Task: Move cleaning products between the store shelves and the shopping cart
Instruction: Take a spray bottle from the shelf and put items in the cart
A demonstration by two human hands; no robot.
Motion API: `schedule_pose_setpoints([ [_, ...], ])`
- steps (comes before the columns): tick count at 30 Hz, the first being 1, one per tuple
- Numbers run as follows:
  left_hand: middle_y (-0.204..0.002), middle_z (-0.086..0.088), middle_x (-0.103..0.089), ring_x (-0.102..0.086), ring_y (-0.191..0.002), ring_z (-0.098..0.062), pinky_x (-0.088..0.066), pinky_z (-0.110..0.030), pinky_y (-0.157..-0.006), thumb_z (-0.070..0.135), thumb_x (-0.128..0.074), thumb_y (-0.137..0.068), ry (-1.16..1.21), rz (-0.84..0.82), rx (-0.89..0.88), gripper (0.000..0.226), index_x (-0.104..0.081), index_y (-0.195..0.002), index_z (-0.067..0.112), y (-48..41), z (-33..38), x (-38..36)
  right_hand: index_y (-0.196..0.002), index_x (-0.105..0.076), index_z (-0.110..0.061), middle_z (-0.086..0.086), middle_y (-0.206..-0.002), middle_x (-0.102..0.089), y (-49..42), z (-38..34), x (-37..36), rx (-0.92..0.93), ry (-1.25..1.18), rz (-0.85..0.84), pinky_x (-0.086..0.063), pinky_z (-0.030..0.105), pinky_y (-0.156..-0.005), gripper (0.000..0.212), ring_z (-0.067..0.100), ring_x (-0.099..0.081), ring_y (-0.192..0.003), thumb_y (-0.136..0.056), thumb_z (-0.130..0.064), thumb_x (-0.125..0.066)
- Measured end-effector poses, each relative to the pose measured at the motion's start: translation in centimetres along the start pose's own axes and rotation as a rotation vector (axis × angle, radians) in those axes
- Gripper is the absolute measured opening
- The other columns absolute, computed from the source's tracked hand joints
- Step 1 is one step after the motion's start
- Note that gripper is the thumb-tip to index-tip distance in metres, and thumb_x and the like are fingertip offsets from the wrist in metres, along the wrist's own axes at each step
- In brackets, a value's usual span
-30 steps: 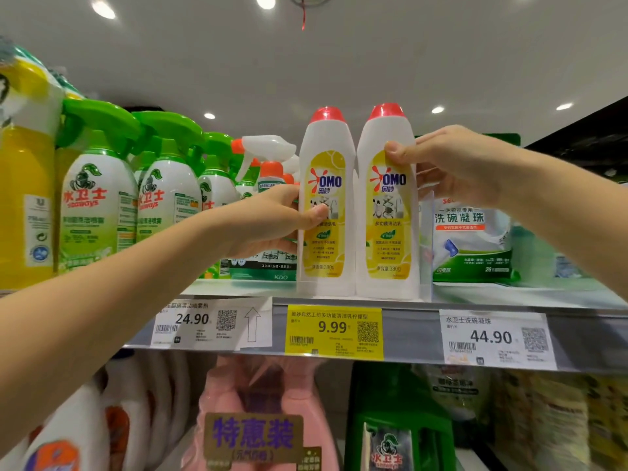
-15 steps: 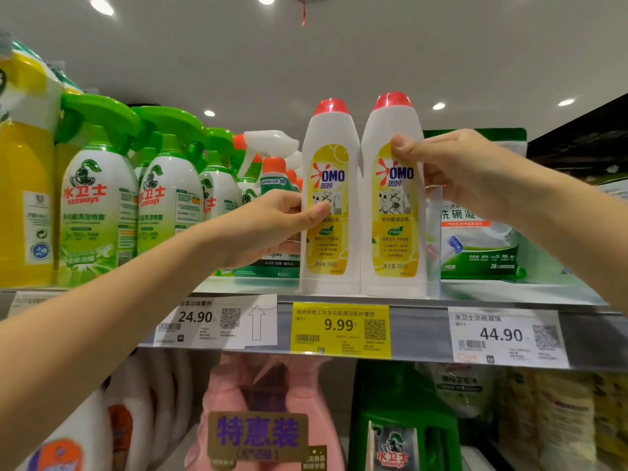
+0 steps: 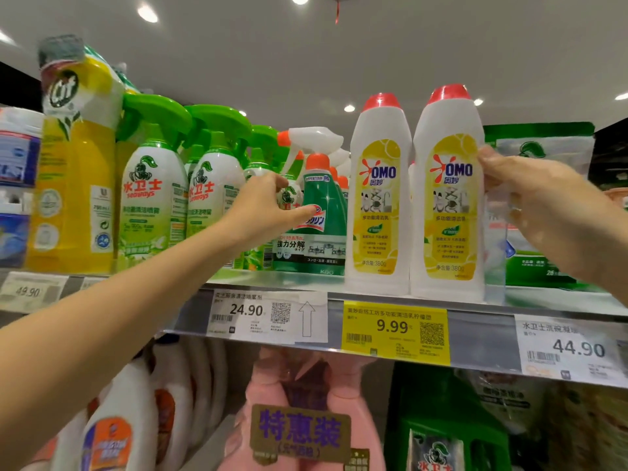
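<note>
Though red-capped, white right OMO bottle (image 3: 448, 212)

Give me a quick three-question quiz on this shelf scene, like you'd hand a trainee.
1. True or false: both OMO bottles stand upright on the shelf.
2. Which price is on the yellow tag below them? A 24.90, B 9.99, C 44.90.
3. Fill in: the right hand touches the ____ of the two OMO bottles.

Key: 1 true; 2 B; 3 right.
</note>
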State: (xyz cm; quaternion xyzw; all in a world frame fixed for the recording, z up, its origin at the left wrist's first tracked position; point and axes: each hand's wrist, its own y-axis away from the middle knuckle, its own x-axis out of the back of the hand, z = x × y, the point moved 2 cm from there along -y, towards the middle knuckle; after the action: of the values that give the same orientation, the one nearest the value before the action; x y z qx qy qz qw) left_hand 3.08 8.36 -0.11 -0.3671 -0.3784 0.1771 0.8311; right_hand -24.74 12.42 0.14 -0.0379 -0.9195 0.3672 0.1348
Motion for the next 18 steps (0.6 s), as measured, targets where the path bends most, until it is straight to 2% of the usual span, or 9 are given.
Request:
schedule_pose_setpoints([
  [2, -0.088, 0.010, -0.051, -0.048, -0.076, -0.002, -0.039, -0.014, -0.060, 0.043, -0.066, -0.086, -0.026, -0.094, 0.048, 0.043, -0.050, -0.114, 0.015, -0.6, 0.1, -0.8, -0.097, -0.067, -0.024, -0.013, -0.094, -0.072, 0.0, 0.0, -0.1, -0.002, -0.016, 0.025, -0.027, 0.049, -0.116, 0.032, 0.015, -0.057, -0.115, -0.095, -0.048, -0.046],
  [3, -0.086, 0.012, -0.050, -0.048, -0.076, -0.002, -0.038, -0.015, -0.059, 0.046, -0.065, -0.086, 0.008, -0.140, 0.082, 0.038, -0.049, -0.109, 0.021, -0.9, 0.3, -1.0, -0.093, -0.066, -0.024, -0.012, -0.090, -0.072, 0.1, -0.1, -0.1, 0.001, -0.027, 0.047, -0.027, 0.048, -0.116, 0.031, 0.014, -0.058, -0.113, -0.096, -0.047, -0.046],
  [7, -0.098, 0.009, -0.058, -0.051, -0.082, -0.003, -0.036, -0.017, -0.061, 0.051, -0.062, -0.085, 0.116, -0.290, 0.116, 0.042, -0.052, -0.120, 0.028, -2.1, 1.3, -1.9, -0.087, -0.066, -0.022, -0.011, -0.087, -0.069, 0.1, -0.3, -0.1, 0.035, -0.042, 0.093, -0.031, 0.048, -0.114, 0.032, 0.016, -0.058, -0.109, -0.097, -0.046, -0.047],
  [10, -0.112, 0.002, -0.063, -0.056, -0.088, -0.007, -0.041, -0.020, -0.064, 0.047, -0.067, -0.083, 0.115, -0.285, 0.103, 0.053, -0.052, -0.127, 0.022, -2.5, 0.9, -2.5, -0.093, -0.066, -0.025, -0.012, -0.095, -0.071, 0.3, -0.4, -0.5, 0.037, -0.035, 0.059, -0.032, 0.046, -0.114, 0.027, 0.015, -0.059, -0.113, -0.095, -0.046, -0.048],
  [12, -0.113, -0.001, -0.065, -0.060, -0.096, -0.014, -0.046, -0.022, -0.068, 0.047, -0.068, -0.082, 0.117, -0.275, 0.109, 0.056, -0.052, -0.128, 0.020, -2.4, 0.6, -2.3, -0.095, -0.064, -0.026, -0.014, -0.091, -0.073, 0.6, -0.3, -0.9, 0.048, -0.027, 0.030, -0.037, 0.037, -0.108, 0.022, 0.008, -0.062, -0.106, -0.096, -0.042, -0.048],
  [15, -0.098, 0.003, -0.065, -0.060, -0.086, -0.009, -0.043, -0.021, -0.062, 0.044, -0.066, -0.085, 0.116, -0.287, 0.094, 0.041, -0.054, -0.117, 0.020, -2.1, 0.9, -1.9, -0.099, -0.062, -0.028, -0.023, -0.083, -0.072, 1.1, -0.4, -1.2, 0.069, 0.001, 0.007, -0.041, 0.021, -0.086, 0.019, -0.010, -0.065, -0.084, -0.098, -0.037, -0.046],
  [16, -0.093, 0.006, -0.063, -0.058, -0.082, -0.007, -0.041, -0.020, -0.059, 0.044, -0.064, -0.087, 0.115, -0.299, 0.089, 0.036, -0.053, -0.113, 0.022, -2.0, 1.0, -1.7, -0.101, -0.062, -0.028, -0.022, -0.085, -0.072, 1.1, -0.3, -1.2, 0.068, 0.004, 0.005, -0.042, 0.021, -0.084, 0.019, -0.010, -0.065, -0.084, -0.098, -0.037, -0.046],
  [18, -0.087, 0.010, -0.061, -0.056, -0.079, -0.004, -0.039, -0.019, -0.058, 0.043, -0.063, -0.088, 0.118, -0.313, 0.077, 0.027, -0.052, -0.107, 0.027, -1.6, 1.2, -1.1, -0.109, -0.062, -0.026, -0.014, -0.099, -0.072, 1.1, -0.3, -1.3, 0.055, 0.006, 0.001, -0.045, 0.029, -0.093, 0.023, 0.000, -0.065, -0.097, -0.098, -0.037, -0.047],
])
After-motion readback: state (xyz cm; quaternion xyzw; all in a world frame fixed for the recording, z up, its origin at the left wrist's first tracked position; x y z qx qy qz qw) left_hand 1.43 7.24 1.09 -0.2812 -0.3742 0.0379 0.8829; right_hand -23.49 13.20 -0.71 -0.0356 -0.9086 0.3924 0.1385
